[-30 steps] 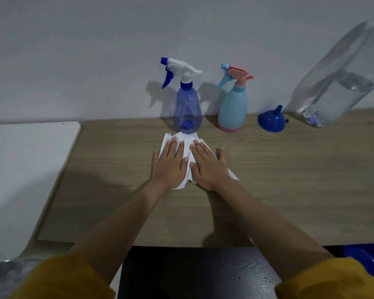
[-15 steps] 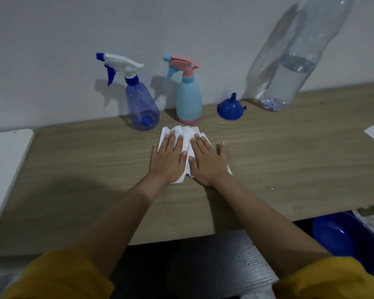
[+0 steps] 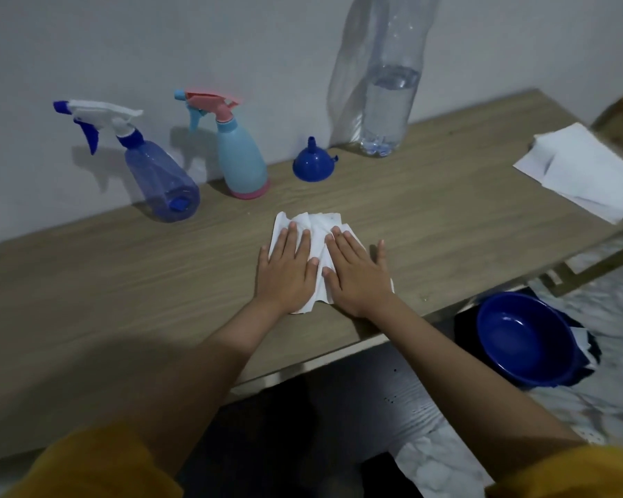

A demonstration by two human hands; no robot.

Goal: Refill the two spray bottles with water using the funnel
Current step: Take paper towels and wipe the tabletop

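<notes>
Spray bottles: I see the translucent blue spray bottle [image 3: 161, 181] and the light blue spray bottle [image 3: 239, 158] standing near the wall at the back of the table [image 3: 446, 217], both with trigger heads on, so I judge neither is opened for filling yet.
Funnel: the blue funnel [image 3: 312, 163] sits spout-up just right of the light blue bottle, untouched.
Water: the large clear water bottle [image 3: 387, 102] stands by the wall further right, partly filled.
Hands: my left hand [image 3: 285, 273] and right hand [image 3: 356, 271] lie flat, fingers straight, pressing side by side on the white paper towel [image 3: 313, 224]; neither grips anything.
Change: the hands and towel sit where they were a second ago; only the head has swung right, sliding the bottles leftward in view.
Newly in view: a stack of white paper [image 3: 587, 170] at the table's right end and a blue bowl [image 3: 525, 339] below the table edge.
Meaning: I judge this a pause over the towel; pouring has not begun.
</notes>
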